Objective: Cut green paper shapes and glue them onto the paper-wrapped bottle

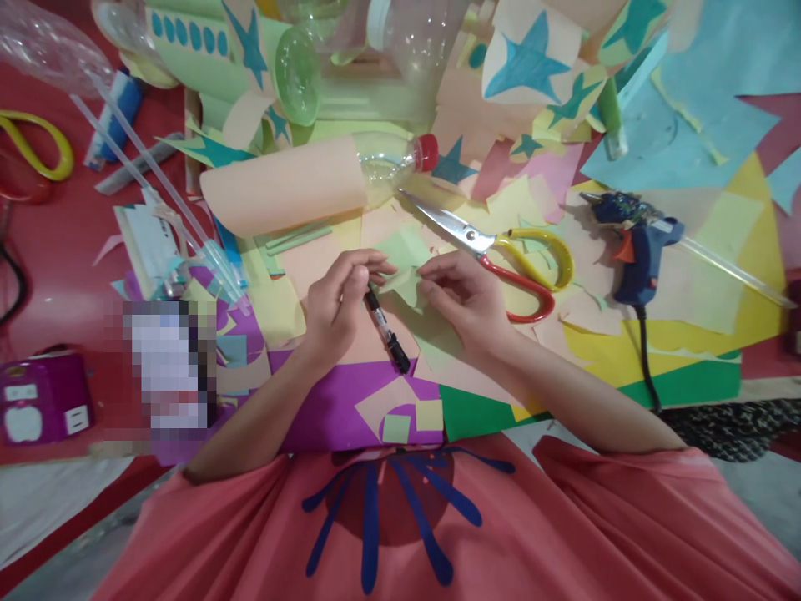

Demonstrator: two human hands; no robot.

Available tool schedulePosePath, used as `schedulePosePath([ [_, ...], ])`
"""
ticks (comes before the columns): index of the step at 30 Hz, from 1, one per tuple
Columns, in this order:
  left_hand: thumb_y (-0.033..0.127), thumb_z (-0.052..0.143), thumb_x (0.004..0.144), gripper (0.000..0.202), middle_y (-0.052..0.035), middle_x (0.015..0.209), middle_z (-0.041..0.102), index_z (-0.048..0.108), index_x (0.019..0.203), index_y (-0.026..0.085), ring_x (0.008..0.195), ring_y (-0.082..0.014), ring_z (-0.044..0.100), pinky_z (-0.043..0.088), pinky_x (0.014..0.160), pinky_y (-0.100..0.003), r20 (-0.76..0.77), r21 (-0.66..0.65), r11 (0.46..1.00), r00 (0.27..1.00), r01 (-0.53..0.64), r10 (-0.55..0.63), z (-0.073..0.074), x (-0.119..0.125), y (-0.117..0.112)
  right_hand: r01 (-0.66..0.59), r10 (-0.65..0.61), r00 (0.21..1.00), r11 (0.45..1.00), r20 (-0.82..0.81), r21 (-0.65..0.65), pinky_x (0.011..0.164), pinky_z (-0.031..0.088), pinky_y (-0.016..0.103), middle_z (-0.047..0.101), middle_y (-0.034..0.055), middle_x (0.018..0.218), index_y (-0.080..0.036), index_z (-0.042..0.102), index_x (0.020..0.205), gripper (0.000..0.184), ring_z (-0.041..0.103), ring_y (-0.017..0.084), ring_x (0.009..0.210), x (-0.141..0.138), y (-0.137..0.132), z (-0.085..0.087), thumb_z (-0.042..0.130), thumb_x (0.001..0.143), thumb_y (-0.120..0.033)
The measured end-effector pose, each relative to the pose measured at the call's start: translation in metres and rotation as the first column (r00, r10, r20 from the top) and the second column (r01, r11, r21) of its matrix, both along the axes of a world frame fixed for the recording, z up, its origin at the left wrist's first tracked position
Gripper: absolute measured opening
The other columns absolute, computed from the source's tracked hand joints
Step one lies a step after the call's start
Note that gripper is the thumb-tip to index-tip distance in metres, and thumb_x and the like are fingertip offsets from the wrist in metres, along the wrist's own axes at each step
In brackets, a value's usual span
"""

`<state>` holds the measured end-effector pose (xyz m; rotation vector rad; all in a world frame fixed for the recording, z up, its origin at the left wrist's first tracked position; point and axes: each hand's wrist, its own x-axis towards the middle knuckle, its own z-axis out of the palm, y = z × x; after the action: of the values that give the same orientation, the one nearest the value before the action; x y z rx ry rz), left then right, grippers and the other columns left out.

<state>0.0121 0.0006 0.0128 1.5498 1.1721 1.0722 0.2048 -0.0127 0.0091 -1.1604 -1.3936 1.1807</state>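
Note:
My left hand (341, 300) has its fingers stretched toward a small pale green paper piece (405, 282), with the thumb apart from them. Its fingertips are at the paper's left edge. On the other side, my right hand (466, 300) pinches the paper's right edge between thumb and fingers. A black marker pen (386, 330) lies slantwise beside my left hand, one end close under its fingers. Scissors (501, 250) with yellow and red handles rest partly open behind my right hand. A plastic bottle (300, 179) wrapped in peach paper, with a red cap, lies on its side beyond both hands.
At the right lies a blue glue gun (638, 242) with its cord running toward me. Star-decorated paper (529, 58) and clear bottles crowd the back. Glue sticks (156, 184), a blurred-out phone (168, 363) and a purple box (47, 396) are on the left. Paper scraps cover the middle.

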Motion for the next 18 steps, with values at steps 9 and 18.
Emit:
schedulePosePath([
  [9, 0.047, 0.066, 0.095, 0.025, -0.0014, 0.088, 0.078, 0.073, 0.096, 0.023, 0.066, -0.0105, 0.064, 0.05, 0.059, -0.022, -0.201, 0.069, 0.997, 0.979, 0.036, -0.021, -0.001, -0.0011, 0.0028, -0.084, 0.007, 0.965, 0.955, 0.26, 0.286, 0.075, 0.059, 0.034, 0.076, 0.0024, 0.086, -0.027, 0.072, 0.1, 0.02, 0.072, 0.019, 0.081, 0.0081, 0.002, -0.0001, 0.057, 0.095, -0.015],
  [18, 0.043, 0.066, 0.094, 0.022, -0.0025, 0.088, 0.078, 0.073, 0.09, 0.023, 0.071, -0.0129, 0.067, 0.051, 0.062, -0.024, -0.216, 0.072, 0.993, 0.974, 0.088, -0.071, -0.0008, -0.0015, 0.0051, -0.119, -0.028, 0.954, 0.881, 0.3, 0.459, 0.071, 0.057, 0.033, 0.078, 0.0034, 0.089, -0.027, 0.071, 0.105, 0.022, 0.071, 0.018, 0.08, 0.0062, 0.0021, -0.0067, 0.054, 0.098, -0.013],
])
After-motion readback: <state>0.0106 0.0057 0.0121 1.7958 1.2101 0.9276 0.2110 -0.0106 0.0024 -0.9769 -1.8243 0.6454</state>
